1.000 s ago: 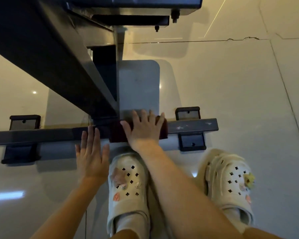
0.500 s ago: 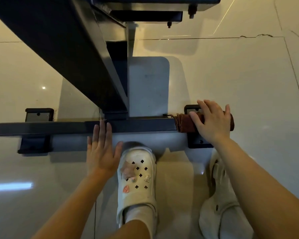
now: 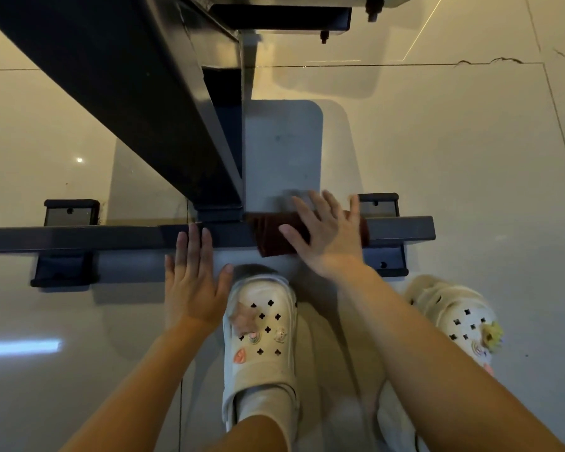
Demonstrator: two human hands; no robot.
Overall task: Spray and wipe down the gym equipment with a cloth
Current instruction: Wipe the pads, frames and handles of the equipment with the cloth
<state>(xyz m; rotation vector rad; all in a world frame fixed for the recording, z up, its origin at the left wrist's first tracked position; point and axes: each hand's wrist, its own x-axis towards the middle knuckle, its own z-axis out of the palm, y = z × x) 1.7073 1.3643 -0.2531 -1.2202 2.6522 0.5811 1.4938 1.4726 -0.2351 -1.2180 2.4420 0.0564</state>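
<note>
The dark maroon folded cloth [image 3: 274, 234] has slid back leftward along the dark metal crossbar [image 3: 111, 238]: half a second ago it sat at the bar's right end over the bracket, and it now lies draped over the bar just right of the sloping black frame post [image 3: 137, 93]. The right hand [image 3: 327, 236] has travelled with it and presses down on the cloth's right part, fingers straight and spread, thumb pointing left across the fabric, nothing curled round it; its outline is slightly blurred. The left hand [image 3: 194, 288] has barely shifted. It lies flat and open, its fingertips [image 3: 193, 233] on the near edge of the crossbar, its palm over the grey shadowed strip below, thumb out beside the toe of the left cream perforated clog [image 3: 261, 324]. The right cream clog [image 3: 457, 318] stands below the bar's right end.

No writing or brand can be read; the clogs carry small coloured charms only.

The crossbar rests on two black floor brackets [image 3: 64, 265], one near each end. Beneath lies a glossy pale tiled floor [image 3: 454, 174] with thin joints, a cracked line near the top right, and reflected light spots at the left.
</note>
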